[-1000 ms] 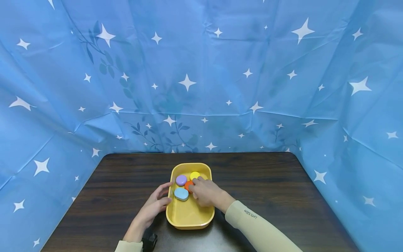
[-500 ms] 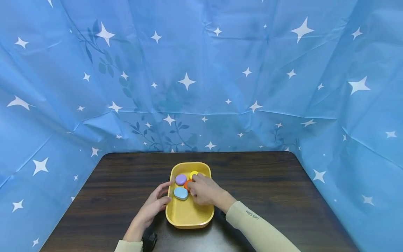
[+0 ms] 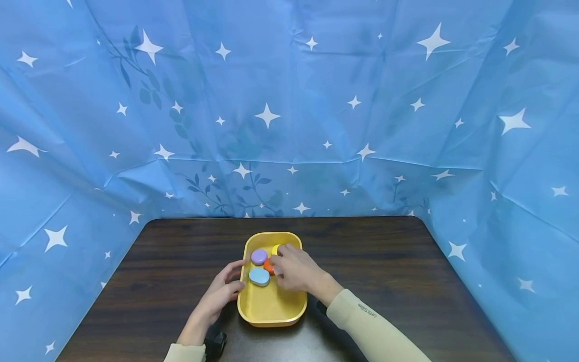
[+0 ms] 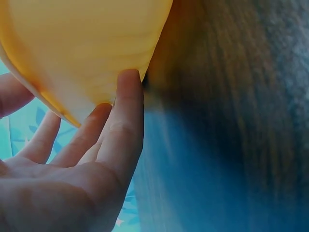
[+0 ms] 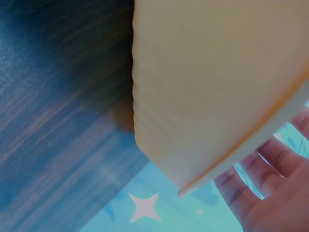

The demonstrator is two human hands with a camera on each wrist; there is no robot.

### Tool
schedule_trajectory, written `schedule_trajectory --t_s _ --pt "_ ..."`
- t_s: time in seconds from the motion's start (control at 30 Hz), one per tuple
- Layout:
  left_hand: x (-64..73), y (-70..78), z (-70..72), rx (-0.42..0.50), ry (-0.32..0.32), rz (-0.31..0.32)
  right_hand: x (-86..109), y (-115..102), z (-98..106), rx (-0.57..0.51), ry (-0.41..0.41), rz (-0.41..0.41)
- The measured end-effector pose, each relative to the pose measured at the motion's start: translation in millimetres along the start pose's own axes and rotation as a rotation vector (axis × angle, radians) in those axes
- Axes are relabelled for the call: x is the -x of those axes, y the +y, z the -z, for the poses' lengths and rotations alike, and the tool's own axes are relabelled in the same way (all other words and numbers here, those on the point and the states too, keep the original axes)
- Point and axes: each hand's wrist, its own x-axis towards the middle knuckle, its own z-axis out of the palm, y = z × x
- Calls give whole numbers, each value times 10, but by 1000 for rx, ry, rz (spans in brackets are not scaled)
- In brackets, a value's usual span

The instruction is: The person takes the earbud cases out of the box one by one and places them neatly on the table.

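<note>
A yellow tray [image 3: 271, 323] stands on the table with smooth rounded pieces inside: lavender [image 3: 259, 257], light blue [image 3: 259, 277], orange [image 3: 269, 267] and yellow [image 3: 275, 250]. My left hand [image 3: 218, 296] touches the tray's left side with extended fingers and thumb; in the left wrist view, fingertips [image 4: 129, 79] rest against its outer wall. Over the tray's right side reaches my right hand [image 3: 297, 271], its bent fingers at the orange and yellow pieces, partly covering both. Whether it pinches one is hidden. The right wrist view has the tray wall [image 5: 212, 82] in front of the right fingers.
The dark wood-grain table [image 3: 375, 281] extends around the tray. A blue cloth [image 3: 289, 125] with white stars hangs behind and at both sides. A black strap-like item [image 3: 215, 346] is at the left wrist.
My right fingers have shifted slightly farther over the yellow piece, hiding more of it. The left hand stays at the tray's side. The pieces keep their places in the tray.
</note>
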Motion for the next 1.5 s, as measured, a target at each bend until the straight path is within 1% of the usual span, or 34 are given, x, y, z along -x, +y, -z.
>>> schedule_trajectory --t_s 0.27,0.47,0.9,1.13,1.4,1.5 --pt "1 -5 2 6 11 -3 61 17 108 5 30 -10" --pt "13 -5 -8 12 21 -15 101 53 135 20 67 -9" --pt "18 1 -25 14 23 -18 170 101 219 19 75 -94" --pt "10 -10 -29 14 18 -15 197 152 254 26 104 -111" --pt "14 -8 -33 10 30 -6 226 234 293 55 147 -122" --pt "17 -7 -35 4 32 -4 240 255 310 50 156 -132"
